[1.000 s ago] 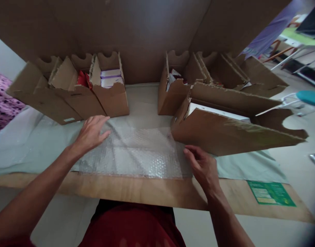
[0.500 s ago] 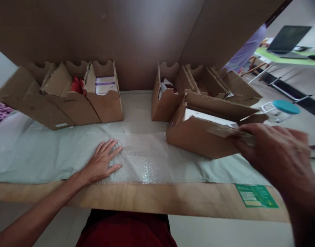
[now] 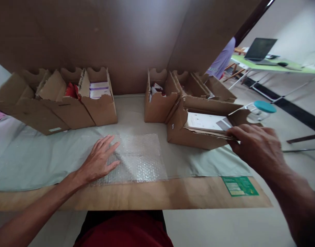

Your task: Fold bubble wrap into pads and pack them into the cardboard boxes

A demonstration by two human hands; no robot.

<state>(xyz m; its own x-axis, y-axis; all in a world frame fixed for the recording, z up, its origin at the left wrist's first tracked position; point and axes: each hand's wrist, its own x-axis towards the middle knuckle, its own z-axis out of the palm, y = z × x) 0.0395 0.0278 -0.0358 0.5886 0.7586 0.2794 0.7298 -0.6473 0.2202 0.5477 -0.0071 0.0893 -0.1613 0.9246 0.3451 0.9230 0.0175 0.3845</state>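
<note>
My right hand [image 3: 257, 145] grips the near wall of an open cardboard bin [image 3: 189, 137] at its right end, fingers over the top edge. Inside that bin lies a flat white item [image 3: 206, 120] with a grey patch; its kind is unclear. My left hand [image 3: 102, 157], fingers spread, is over a sheet of clear bubble wrap [image 3: 142, 154] and holds nothing. The bubble wrap lies flat on the pale green cloth [image 3: 178, 164] that covers the table.
Behind stand more cardboard bins, one with purple-edged white boxes [image 3: 99, 90], one with a red packet [image 3: 72, 91]. A tall cardboard panel [image 3: 136, 44] rises behind them. A green leaflet [image 3: 240, 186] is on the wooden edge. Right: a laptop [image 3: 260, 49], a blue stool [image 3: 265, 106], a person's purple clothing [image 3: 223, 58].
The gripped bin's near wall has bent toward me, showing more of the white item. My left hand looks slightly lifted from the bubble wrap. The whole view has shifted.
</note>
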